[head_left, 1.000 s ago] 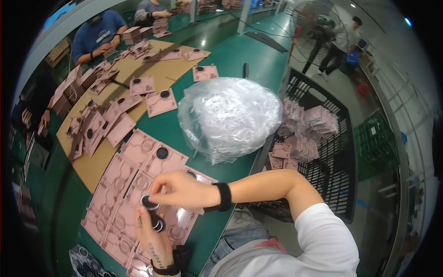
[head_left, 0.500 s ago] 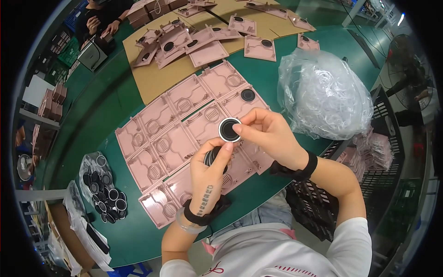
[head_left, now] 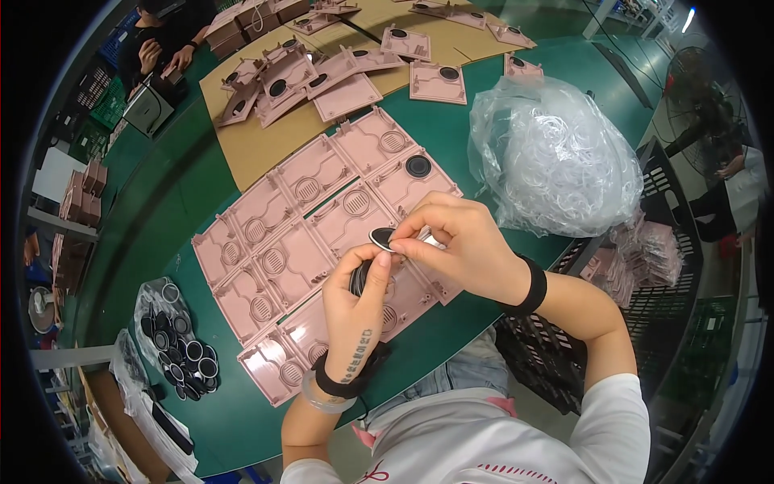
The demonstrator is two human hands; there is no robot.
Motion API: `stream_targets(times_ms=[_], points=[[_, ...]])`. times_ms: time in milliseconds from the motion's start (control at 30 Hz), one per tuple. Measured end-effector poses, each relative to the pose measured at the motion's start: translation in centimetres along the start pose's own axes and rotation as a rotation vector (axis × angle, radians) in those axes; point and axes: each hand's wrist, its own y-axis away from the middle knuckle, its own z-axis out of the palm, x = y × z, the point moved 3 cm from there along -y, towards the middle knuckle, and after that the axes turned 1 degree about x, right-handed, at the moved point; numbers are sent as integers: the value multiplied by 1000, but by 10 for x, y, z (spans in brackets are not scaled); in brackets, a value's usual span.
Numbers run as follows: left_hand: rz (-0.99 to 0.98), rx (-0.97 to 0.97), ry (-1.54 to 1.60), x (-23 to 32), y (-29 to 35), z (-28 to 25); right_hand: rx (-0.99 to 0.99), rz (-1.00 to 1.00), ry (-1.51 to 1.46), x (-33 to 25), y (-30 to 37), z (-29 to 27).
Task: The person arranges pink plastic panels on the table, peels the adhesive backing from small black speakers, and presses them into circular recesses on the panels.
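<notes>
My left hand (head_left: 351, 302) is closed around several round black discs (head_left: 360, 278), stacked in the palm and partly hidden by the fingers. Between its thumb and forefinger and the pinched fingers of my right hand (head_left: 463, 242) is one white-rimmed black disc (head_left: 380, 238), tilted so its edge shows. Whether the white ring is lifting off the disc, I cannot tell. Below both hands lie rows of pink plastic panels (head_left: 294, 238), each with a round slotted grille. In the far right panel a black disc (head_left: 418, 166) covers the grille.
A clear bag of thin pale rings (head_left: 556, 169) stands at the right. Loose black discs (head_left: 179, 347) spill from a bag at the left. Panels with discs (head_left: 347, 93) are heaped on cardboard (head_left: 234, 153) at the back. A co-worker (head_left: 161, 48) sits far left; a black crate (head_left: 540, 355) is near right.
The white-rimmed disc has tipped from facing up to nearly edge-on. My right-hand fingers now pinch its edge. The whole view has shifted slightly.
</notes>
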Motion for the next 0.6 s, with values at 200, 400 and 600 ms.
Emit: stream_targets(times_ms=[200, 400, 600], points=[[10, 10, -22, 0, 1, -1, -10, -17, 29, 0, 0, -1], [34, 15, -52, -3, -2, -6, -5, -150, 57, 3, 0, 4], [19, 20, -16, 1, -2, -4, -27, -128, 99, -5, 3, 3]])
